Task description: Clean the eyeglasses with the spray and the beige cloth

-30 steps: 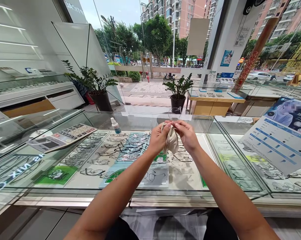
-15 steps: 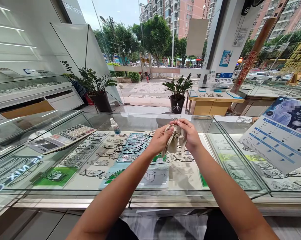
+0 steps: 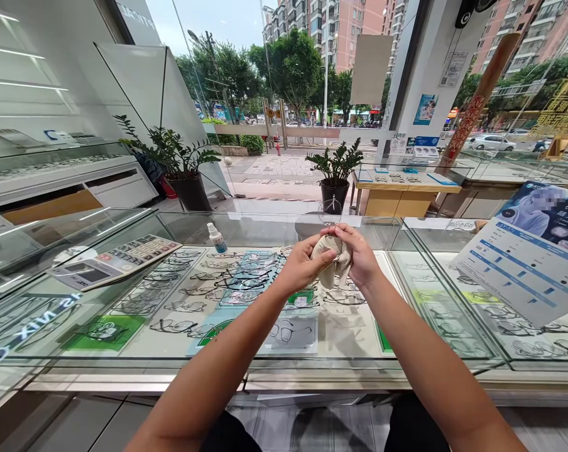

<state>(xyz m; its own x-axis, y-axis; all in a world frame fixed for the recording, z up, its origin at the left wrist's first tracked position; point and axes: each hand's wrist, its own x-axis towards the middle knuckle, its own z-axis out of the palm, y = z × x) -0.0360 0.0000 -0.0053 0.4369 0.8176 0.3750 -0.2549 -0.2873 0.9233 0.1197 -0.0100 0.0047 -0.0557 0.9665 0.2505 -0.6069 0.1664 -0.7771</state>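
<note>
Here, glasses [image 3: 330, 209]: held up above the table [image 3: 147, 382] between both hands, with a thin round rim poking out beyond the fingers; otherwise hidden by cloth and fingers.
Cloth [image 3: 331, 269]: pale beige, bunched against the near part of the glasses, with a loose fold hanging below the fingers.
Left hand [image 3: 307, 263]: curled around the cloth, gripping with the thumb laid across the front.
Right hand [image 3: 360, 256]: gripping the cloth from the other side, with fingertips meeting those of the left at the top; cannot tell cloth from frame under these fingers.
Step in hand: apparently rubbing a lens through the folded cloth.
Next move: probably calls for a light, steady hold on the frame and an even stroke of the cloth, without bending the thin rim or smudging the lens with bare skin.
Spray bottle [image 3: 217, 238]: standing on the table to the left, untouched, apart from both hands.
Calculator [image 3: 117, 260]: lying farther left on the glass top.
Display frames [image 3: 175, 326]: laid out in rows under the glass.
Leaflet [image 3: 529, 251]: propped at the far right, well apart from the hands.
Potted plant [image 3: 335, 166]: standing beyond the table, directly behind the glasses in this view.
</note>
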